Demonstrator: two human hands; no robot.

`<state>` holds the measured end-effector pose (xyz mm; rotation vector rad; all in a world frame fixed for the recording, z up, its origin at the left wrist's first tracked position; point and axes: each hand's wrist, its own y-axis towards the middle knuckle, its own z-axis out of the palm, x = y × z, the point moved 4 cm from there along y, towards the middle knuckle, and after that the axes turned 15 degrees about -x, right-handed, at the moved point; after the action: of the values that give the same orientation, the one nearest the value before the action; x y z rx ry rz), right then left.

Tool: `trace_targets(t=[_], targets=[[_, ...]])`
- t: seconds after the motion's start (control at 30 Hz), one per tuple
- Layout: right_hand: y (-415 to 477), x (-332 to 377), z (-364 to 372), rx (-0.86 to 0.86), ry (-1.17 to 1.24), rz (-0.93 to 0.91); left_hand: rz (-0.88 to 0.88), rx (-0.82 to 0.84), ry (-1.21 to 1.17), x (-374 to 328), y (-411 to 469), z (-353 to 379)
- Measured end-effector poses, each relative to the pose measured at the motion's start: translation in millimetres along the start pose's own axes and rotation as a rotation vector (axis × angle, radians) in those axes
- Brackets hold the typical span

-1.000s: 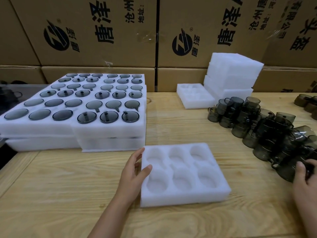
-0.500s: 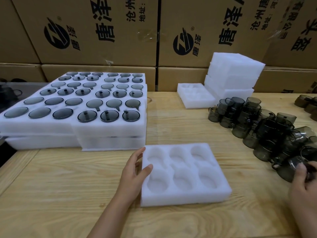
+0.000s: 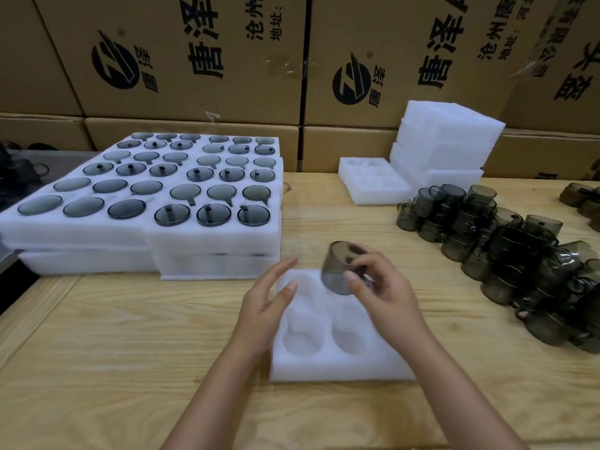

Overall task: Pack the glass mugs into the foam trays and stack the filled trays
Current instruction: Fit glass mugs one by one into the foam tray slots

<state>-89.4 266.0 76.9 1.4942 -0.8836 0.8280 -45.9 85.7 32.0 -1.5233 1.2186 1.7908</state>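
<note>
Soft even light (edges bowed, blurred)

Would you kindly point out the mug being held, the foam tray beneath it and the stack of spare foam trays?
held mug (image 3: 336, 272): head view, on its smoky glass wall.
foam tray (image 3: 324, 368): head view, on its bare front edge.
stack of spare foam trays (image 3: 448, 134): head view, on its near side.

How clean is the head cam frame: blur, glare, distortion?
Head view: the held mug and right hand look slightly smeared, everything else fairly sharp; wide-angle lens tilts and bows the cardboard boxes toward the edges; clear tape on the boxes glints; the white foam tray is low-contrast, pockets showing only as faint shadows; the dark loose mugs at right merge into one mass.
</note>
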Motion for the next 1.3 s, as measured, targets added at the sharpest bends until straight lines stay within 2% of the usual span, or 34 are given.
trace_targets(t=[0.13,0.3,0.57,0.7,0.8,0.87,0.97,1.07,1.17,1.3], targets=[[3,-7,42,0.16,0.0,0.092,-0.035,-0.015,-0.055,1,2,5],[8,-16,51,0.196,-0.149,0.097,-0.069,-0.059,0.04,9,7,3],[9,-11,49,0.273,-0.498,-0.185,-0.026,-0.028,0.149,7,17,6],[13,-12,51,0.353,-0.518,-0.123,-0.102,-0.052,0.204,11,21,5],[29,-7,49,0.265,-0.43,-0.007,0.0,-0.1,0.231,-3,24,4],[43,-4,59,0.273,-0.503,-0.045,0.149,-0.147,0.251,-20,29,6],[44,-9,89,0.523,-0.8,-0.188,0.293,-0.014,0.289,-33,39,21],[31,-32,98,0.766,-1.095,-0.156,0.29,0.234,0.458,-13,40,36],[24,-42,98,0.813,-1.265,-0.187,0.274,0.259,0.478,5,38,34],[23,-44,101,0.776,-1.292,-0.198,0.263,0.226,0.438,5,38,33]])
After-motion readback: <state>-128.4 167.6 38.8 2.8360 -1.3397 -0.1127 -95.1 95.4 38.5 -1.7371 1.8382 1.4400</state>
